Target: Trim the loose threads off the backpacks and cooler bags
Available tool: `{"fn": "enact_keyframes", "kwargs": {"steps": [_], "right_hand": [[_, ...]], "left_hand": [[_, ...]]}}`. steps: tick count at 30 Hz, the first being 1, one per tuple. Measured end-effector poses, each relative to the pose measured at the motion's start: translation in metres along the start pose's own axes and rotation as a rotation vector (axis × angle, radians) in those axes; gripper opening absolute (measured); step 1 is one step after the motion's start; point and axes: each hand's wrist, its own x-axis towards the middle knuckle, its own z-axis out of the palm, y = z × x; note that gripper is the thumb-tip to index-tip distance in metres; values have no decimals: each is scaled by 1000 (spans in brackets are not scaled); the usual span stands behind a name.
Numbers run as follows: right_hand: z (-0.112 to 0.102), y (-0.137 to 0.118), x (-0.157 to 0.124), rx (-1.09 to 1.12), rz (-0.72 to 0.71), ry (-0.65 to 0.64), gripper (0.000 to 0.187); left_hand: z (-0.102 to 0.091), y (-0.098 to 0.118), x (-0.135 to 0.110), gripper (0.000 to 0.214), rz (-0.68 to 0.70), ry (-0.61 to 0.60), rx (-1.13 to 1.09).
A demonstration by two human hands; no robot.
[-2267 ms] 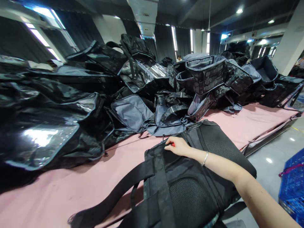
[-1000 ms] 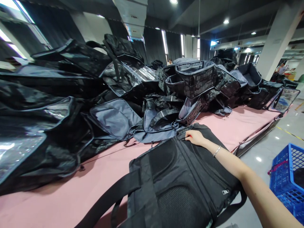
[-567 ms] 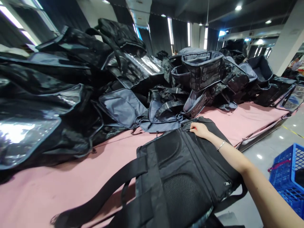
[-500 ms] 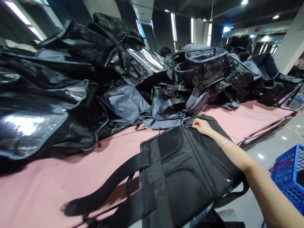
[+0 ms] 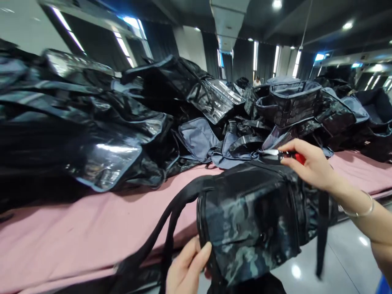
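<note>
A dark camouflage backpack is turned up on its side at the near edge of the table, its printed panel facing me. My left hand pinches the backpack's left edge, thumb on the outside. Above the bag's far right corner, my right hand is closed on a pair of thread snips, with silver blades pointing left and a red part at the palm. Whether the blade tips touch anything is unclear. Black straps trail from the bag to the left, and another strap hangs down at the right.
A pink cloth covers the long table. Along its back lie heaped black bags with grey linings and silvery foil linings. Shiny floor shows at the right, with a bit of blue crate at the corner.
The backpack has been turned from its strap side to its camouflage side. My left hand has come into view on its edge. My right hand has lifted off the bag, and the snips now show.
</note>
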Motion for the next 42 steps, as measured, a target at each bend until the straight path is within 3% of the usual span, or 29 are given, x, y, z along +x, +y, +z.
{"fn": "enact_keyframes", "kwargs": {"steps": [2, 5, 11, 15, 17, 20, 23, 25, 29, 35, 39, 42], "right_hand": [[7, -12, -11, 36, -21, 1, 13], [39, -13, -23, 127, -5, -75, 13], [116, -5, -12, 321, 115, -125, 8], [144, -8, -9, 340, 147, -30, 10], [150, -9, -11, 314, 130, 3, 11], [150, -8, -15, 289, 114, 18, 10], [148, -5, -19, 271, 108, 16, 10], [147, -5, -20, 265, 104, 14, 10], [146, -6, -21, 251, 87, 25, 10], [144, -8, -22, 251, 98, 24, 10], [143, -7, -23, 253, 95, 14, 10], [143, -6, -24, 247, 92, 15, 10]], "left_hand": [[0, 23, 18, 39, -112, 39, -219], [-10, 39, 41, 38, -174, 101, -372], [-52, 19, 65, 44, -179, 260, -428], [-73, 5, 68, 47, -127, 272, -252], [-77, 5, 66, 41, 12, 356, -40], [-78, 14, 59, 30, 371, 524, 397], [-77, 25, 51, 23, 728, 457, 824], [-77, 32, 48, 22, 859, 394, 1060], [-74, 43, 45, 28, 914, 294, 1391], [-61, 65, 45, 23, 876, 135, 1596], [-62, 69, 52, 22, 970, 58, 1571], [-71, 63, 56, 22, 1032, 54, 1350]]}}
